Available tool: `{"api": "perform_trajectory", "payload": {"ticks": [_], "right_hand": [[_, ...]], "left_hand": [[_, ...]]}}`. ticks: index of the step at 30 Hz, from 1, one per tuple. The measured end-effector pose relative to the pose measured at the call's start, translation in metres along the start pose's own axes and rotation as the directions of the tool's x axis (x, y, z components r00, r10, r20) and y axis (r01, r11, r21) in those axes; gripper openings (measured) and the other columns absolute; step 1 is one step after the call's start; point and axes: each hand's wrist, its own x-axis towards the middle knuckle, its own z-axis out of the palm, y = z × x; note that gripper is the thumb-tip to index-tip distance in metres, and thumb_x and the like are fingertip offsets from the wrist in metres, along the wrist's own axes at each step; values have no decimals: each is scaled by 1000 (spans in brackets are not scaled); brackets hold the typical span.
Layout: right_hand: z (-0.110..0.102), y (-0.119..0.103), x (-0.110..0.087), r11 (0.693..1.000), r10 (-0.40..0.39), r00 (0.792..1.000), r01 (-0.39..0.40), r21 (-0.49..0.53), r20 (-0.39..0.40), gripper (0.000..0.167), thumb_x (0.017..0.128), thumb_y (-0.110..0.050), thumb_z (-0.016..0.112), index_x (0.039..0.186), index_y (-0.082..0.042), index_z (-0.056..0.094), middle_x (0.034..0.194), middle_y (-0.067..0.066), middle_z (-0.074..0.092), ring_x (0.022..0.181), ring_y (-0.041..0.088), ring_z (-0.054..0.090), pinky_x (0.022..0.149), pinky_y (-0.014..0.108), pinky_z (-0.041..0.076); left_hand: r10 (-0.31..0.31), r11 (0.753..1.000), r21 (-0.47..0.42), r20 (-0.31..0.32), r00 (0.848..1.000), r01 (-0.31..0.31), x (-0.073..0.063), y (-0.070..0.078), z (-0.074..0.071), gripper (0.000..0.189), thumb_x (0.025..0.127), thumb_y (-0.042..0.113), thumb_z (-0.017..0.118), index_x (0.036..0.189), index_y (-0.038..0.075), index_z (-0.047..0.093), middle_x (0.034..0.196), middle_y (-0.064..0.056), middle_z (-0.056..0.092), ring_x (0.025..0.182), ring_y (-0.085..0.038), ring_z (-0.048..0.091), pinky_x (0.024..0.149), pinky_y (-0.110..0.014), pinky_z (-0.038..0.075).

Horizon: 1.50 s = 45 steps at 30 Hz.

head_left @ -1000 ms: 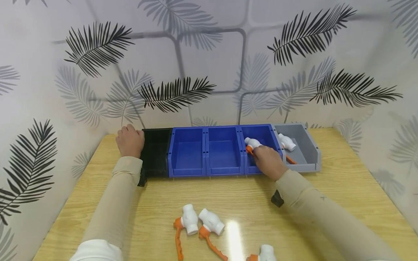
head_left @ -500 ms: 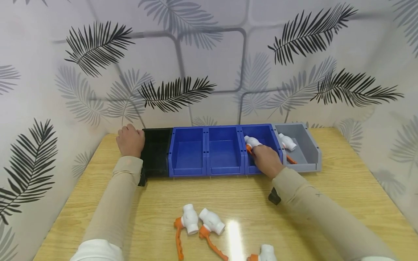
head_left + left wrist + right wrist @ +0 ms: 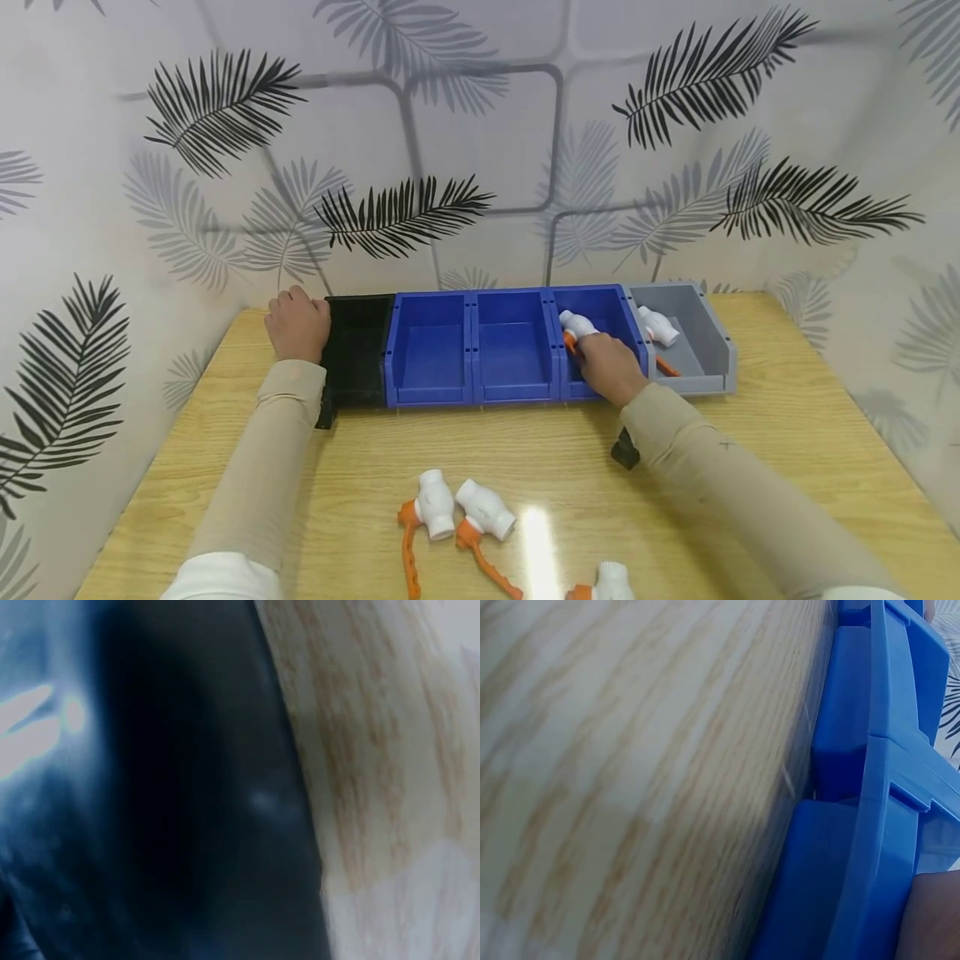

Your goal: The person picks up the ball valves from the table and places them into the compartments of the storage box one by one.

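Observation:
In the head view my left hand is at the outer side of the black bin, its fingers curled at the bin's rim. My right hand reaches into the rightmost blue bin and grips a white ball valve with an orange lever. That valve is partly covered by my fingers. A second ball valve lies in the grey bin. The left wrist view is filled by a dark, blurred bin wall. Part of my right hand shows beside a blue bin wall in the right wrist view.
Two more blue bins stand in the same row along the patterned wall. On the wooden table near me lie ball valves and another cut off by the lower frame edge.
My right wrist and forearm have shifted slightly left, while the hand stays on the ball valve in the blue bin. The left hand stays in place.

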Motion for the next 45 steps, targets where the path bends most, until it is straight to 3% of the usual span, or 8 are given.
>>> {"api": "perform_trajectory", "payload": {"ticks": [14,22,45], "right_hand": [[-2,-1,4,998,56,996,-55,-27,71,11,87,-13,60,83,-3,63,71,10,58,57,25,53,50,38,41],[-5,0,5,996,87,990,-87,-8,107,10,87,-11,59,86,-3,63,72,10,57,58,24,52,50,35,40],[1,-1,2,998,61,997,-62,13,48,7,85,-9,62,86,-2,64,72,8,59,57,23,53,52,36,42]], "left_hand": [[-9,1000,-2,22,1000,9,-2,4,-7,30,88,17,39,87,-10,52,85,-28,54,81,-46,50,69,-58,41],[-16,1000,-6,25,1000,16,-1,4,-6,27,87,17,43,86,-10,51,85,-28,53,82,-45,49,69,-58,40],[-15,1000,-14,21,1000,16,-3,7,-11,27,87,15,42,84,-10,52,84,-28,53,79,-46,49,68,-58,40]]}}
